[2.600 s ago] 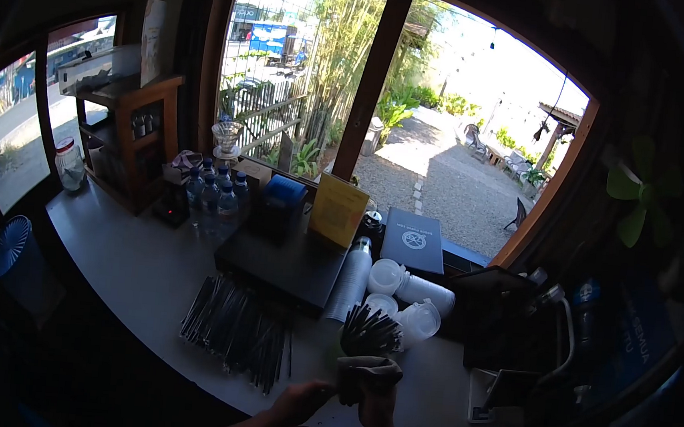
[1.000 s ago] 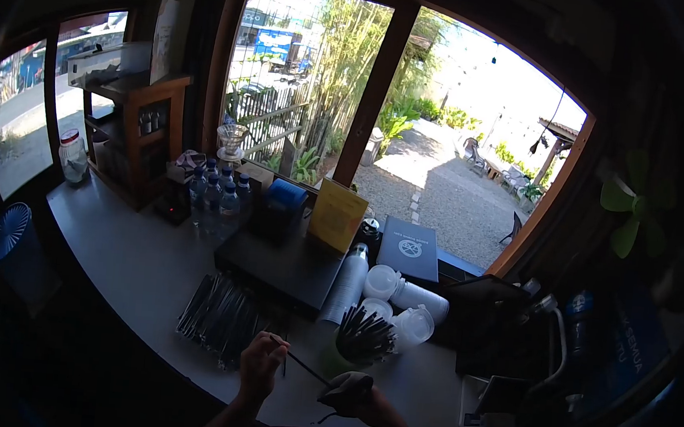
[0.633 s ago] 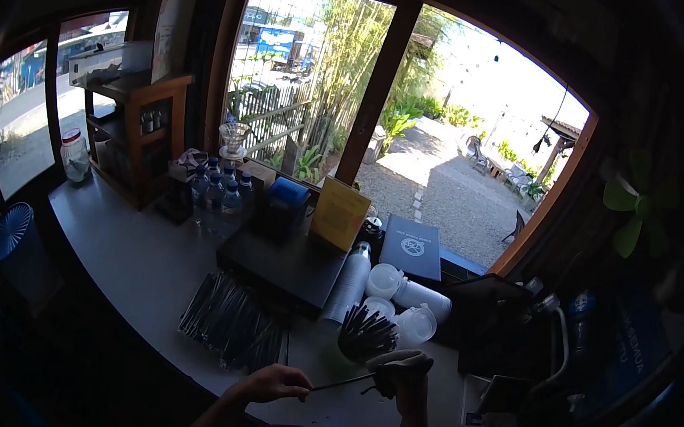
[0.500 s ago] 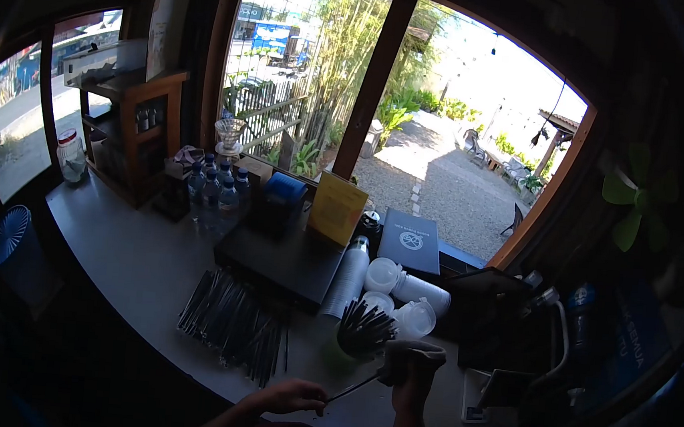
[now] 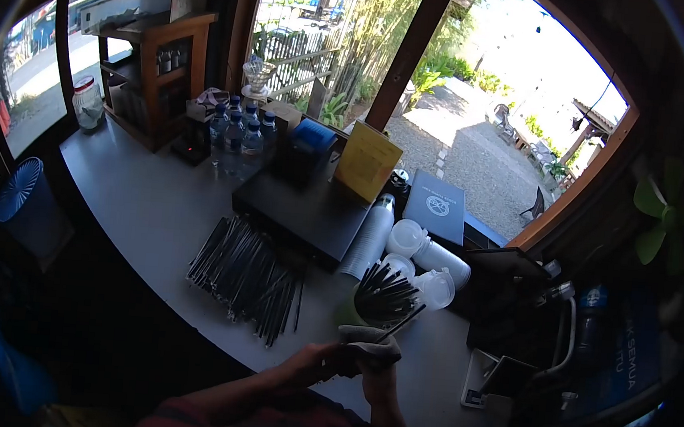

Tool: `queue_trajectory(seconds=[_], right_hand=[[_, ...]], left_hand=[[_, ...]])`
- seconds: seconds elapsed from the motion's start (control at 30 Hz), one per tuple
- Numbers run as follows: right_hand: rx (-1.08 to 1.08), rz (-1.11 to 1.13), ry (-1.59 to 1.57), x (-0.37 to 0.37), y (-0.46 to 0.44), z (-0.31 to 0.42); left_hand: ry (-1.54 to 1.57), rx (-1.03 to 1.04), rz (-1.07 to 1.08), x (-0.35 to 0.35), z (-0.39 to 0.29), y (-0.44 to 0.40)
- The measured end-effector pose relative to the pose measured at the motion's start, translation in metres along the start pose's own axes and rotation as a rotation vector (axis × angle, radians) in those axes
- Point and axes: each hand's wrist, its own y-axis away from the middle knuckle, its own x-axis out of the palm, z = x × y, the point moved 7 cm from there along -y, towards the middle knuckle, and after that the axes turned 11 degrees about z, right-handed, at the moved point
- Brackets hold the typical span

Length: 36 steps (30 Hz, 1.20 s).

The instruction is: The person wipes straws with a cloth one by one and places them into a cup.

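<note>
My right hand point(image 5: 375, 370) is wrapped round a dark grey cloth point(image 5: 372, 343). A thin black straw point(image 5: 403, 324) sticks out of the cloth toward the upper right. My left hand point(image 5: 319, 363) is closed at the cloth's left side; what its fingers pinch there is too dark to make out. Just beyond the cloth, a green cup point(image 5: 347, 311) holds a bunch of black straws point(image 5: 386, 292). A wide pile of black straws point(image 5: 247, 277) lies on the grey counter point(image 5: 139, 234), left of my hands.
Behind the pile is a black box point(image 5: 302, 213) with a yellow sign point(image 5: 368, 161). Stacked plastic cups point(image 5: 369, 238) and clear lids point(image 5: 435, 288) lie beyond the green cup. Water bottles point(image 5: 252, 141) stand at the back left, a small tablet point(image 5: 509, 378) at the right.
The view has tilted down. My left hand has come up against the cloth, where before it was apart from it at the straw's lower end. The straw now points up and right.
</note>
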Motion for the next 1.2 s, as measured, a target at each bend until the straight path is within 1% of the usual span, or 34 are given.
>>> queue_trajectory(seconds=[0.03,0.07,0.13,0.17,0.27,0.3,0.33,0.4,0.43,0.47,0.53,0.63,0.7,0.73,0.83,0.9,0.93,1.0,1.03,1.1,1.13,1.2], right_hand=[[-0.021,-0.052,0.07,-0.004,0.001,0.01],[-0.058,-0.081,0.131,-0.01,0.0,0.017],[-0.155,-0.079,0.124,-0.022,0.002,0.03],[-0.135,-0.156,0.057,-0.023,0.01,0.032],[-0.099,-0.264,0.151,-0.034,0.025,0.007],[-0.137,-0.189,0.265,-0.022,0.027,0.01],[-0.008,-0.016,0.289,0.007,0.013,0.03],[-0.07,-0.029,0.293,-0.001,0.014,0.038],[0.038,-0.087,0.159,-0.014,0.015,0.038],[-0.1,-0.169,0.102,-0.026,0.018,0.044],[-0.186,-0.325,0.185,-0.042,0.026,0.058],[-0.249,-0.387,0.245,-0.059,0.035,0.051],[-0.341,-0.459,0.227,-0.055,0.04,0.058],[-0.384,-0.491,0.218,-0.053,0.043,0.062],[-0.361,-0.583,0.288,-0.078,0.062,0.035],[-0.41,-0.581,0.191,-0.076,0.063,0.036],[-0.435,-0.58,0.144,-0.074,0.063,0.039],[-0.344,-0.453,0.287,-0.058,0.057,0.05],[-0.296,-0.387,0.356,-0.05,0.052,0.054],[-0.441,-0.329,0.578,-0.021,0.045,0.071],[-0.46,-0.313,0.617,-0.011,0.044,0.076],[-0.429,-0.448,0.484,-0.035,0.053,0.064]], left_hand=[[-0.129,-0.04,0.012,-0.002,0.0,0.0],[-0.13,-0.021,0.05,-0.001,0.004,0.002],[-0.127,0.028,0.133,0.003,0.008,0.001],[-0.102,-0.036,0.135,0.006,0.012,0.003],[-0.042,-0.038,0.06,0.012,0.008,0.002],[-0.057,-0.045,0.055,0.012,0.013,0.001],[-0.075,-0.054,0.05,0.011,0.022,0.001],[-0.084,-0.056,0.074,0.013,0.028,0.003],[-0.077,-0.045,0.1,0.014,0.027,0.002],[-0.072,-0.033,0.126,0.015,0.025,0.002],[-0.08,-0.074,0.134,0.016,0.029,0.003],[-0.116,-0.091,0.15,0.013,0.027,0.003],[-0.1,-0.094,0.161,0.012,0.032,0.003],[-0.119,-0.074,0.18,0.011,0.033,0.002],[-0.168,-0.025,0.218,0.009,0.033,-0.003],[-0.194,0.005,0.219,0.009,0.03,-0.007],[-0.288,0.078,0.196,0.009,0.021,-0.01],[-0.478,0.228,0.14,0.012,-0.003,-0.017],[-0.419,0.255,0.119,0.016,-0.014,-0.023],[-0.303,0.298,0.071,0.024,-0.033,-0.032],[-0.354,0.305,0.089,0.024,-0.038,-0.036],[-0.455,0.325,0.13,0.02,-0.049,-0.048]])
